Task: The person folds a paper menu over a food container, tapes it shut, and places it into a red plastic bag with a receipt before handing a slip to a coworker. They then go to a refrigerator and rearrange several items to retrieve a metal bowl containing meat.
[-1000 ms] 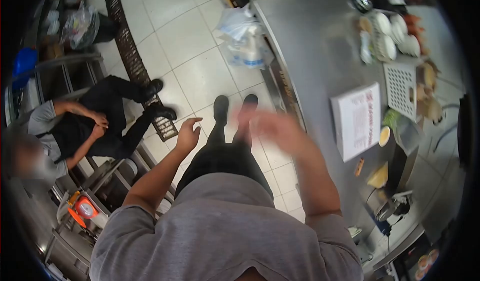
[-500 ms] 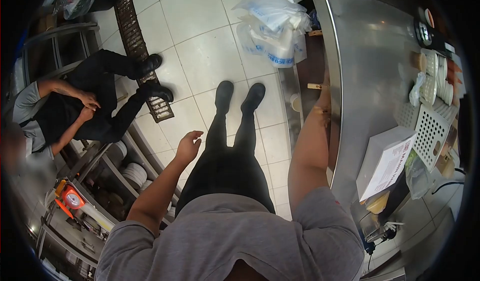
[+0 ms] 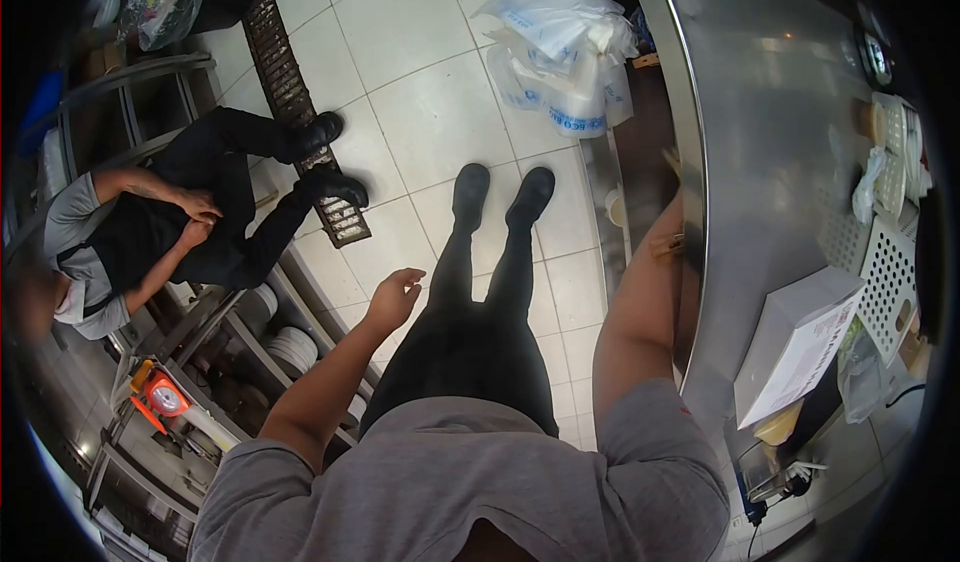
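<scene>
The dark brown open recess [image 3: 645,112] beneath the shiny stainless-steel counter [image 3: 760,162] is entered by the right forearm [image 3: 637,307]; the right hand is hidden, so its grip cannot be told. The counter's edge and the small pale round cup [image 3: 615,208] are best avoided, and the left hand [image 3: 396,300], loosely curled and holding nothing, left free.

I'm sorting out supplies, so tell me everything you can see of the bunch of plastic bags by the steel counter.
The bunch of plastic bags looks thin, whitish and crumpled, partly see-through, with blue print. Its folds and loose edges spread unevenly. Seen from above, it is against the front of the steel counter, overlapping the tiled floor. What supports it is unclear. The left hand is apart from it.
</scene>
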{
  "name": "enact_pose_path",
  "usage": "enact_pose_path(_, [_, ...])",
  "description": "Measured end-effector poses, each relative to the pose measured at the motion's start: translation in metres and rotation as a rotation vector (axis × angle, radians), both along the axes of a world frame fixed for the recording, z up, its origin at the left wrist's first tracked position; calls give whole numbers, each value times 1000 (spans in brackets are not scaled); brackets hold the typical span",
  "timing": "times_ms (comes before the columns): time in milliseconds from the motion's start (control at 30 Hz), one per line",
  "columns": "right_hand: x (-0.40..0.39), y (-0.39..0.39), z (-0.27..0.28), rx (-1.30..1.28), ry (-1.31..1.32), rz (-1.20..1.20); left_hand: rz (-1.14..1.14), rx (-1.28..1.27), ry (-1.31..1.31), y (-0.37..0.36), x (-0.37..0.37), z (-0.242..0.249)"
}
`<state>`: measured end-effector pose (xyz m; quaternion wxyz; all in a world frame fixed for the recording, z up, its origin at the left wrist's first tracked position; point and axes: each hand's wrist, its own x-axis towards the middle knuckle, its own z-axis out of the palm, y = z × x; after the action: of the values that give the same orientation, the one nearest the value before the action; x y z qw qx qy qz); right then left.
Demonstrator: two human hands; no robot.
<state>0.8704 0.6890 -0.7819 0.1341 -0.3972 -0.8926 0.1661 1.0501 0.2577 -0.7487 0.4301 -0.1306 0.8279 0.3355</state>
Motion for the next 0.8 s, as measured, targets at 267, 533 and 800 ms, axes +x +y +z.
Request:
enact_pose_path(267, [1, 11, -3, -11, 22, -5, -15, -13, 10, 3, 6, 1])
enact_pose_path(533, [5, 7, -4, 8, 50, -24, -36, 12, 20, 20, -12, 11])
enact_pose_path(800, [104, -171, 53, -590, -349, 758, 733, 713, -371, 121, -121, 38])
